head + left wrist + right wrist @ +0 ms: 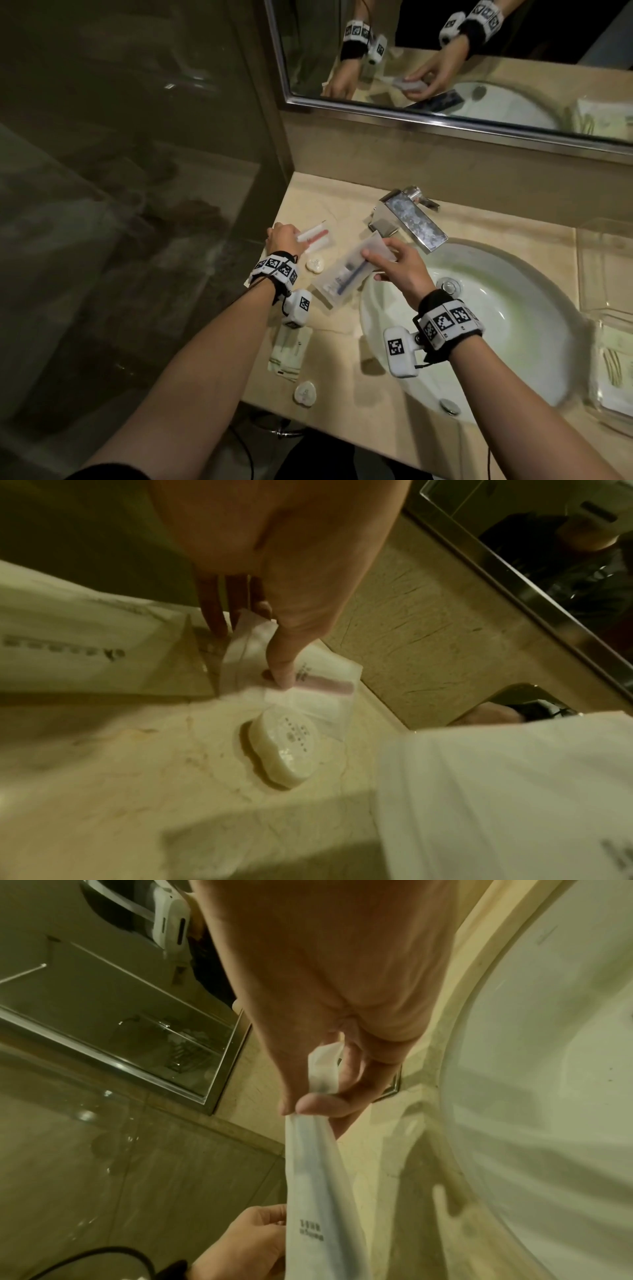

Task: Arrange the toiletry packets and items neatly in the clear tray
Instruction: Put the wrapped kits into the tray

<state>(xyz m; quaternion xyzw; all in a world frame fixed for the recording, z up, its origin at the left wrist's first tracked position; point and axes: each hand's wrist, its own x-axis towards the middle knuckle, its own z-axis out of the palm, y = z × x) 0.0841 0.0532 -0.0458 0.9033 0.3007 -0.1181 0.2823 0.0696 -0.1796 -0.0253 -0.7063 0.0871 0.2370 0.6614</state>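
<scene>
The table [346,353] is a beige stone top that carries a white sink [513,329], which lies just right of the right hand's fingers. A chrome tap [411,219] stands beyond those fingers, against the wall under the mirror [445,68]. Far to the right of both hands, at the table's right end, sits the clear tray [603,274], with pale packets lying at its near end.

The right hand [400,270] holds the toothbrush packet [346,270], a long frosted sleeve with a dark-handled brush inside. Its thumb and fingers [322,1104] are pressed together on the sleeve's far end, pinching it, so the packet hangs slanting down toward the person and clear of the table. The left hand [286,238] reaches to the table's far left corner, where its thumb and fingers [281,666] pinch the pink-striped packet [317,234], which lies flat on the stone.

Just nearer than the left fingers, touching the edge of that striped packet, rests a small round wrapped soap [282,746]. Nearer still, below the left wrist, a flat white packet [289,349] lies on the table, and a second round soap [305,394] sits close to the table's front edge.
</scene>
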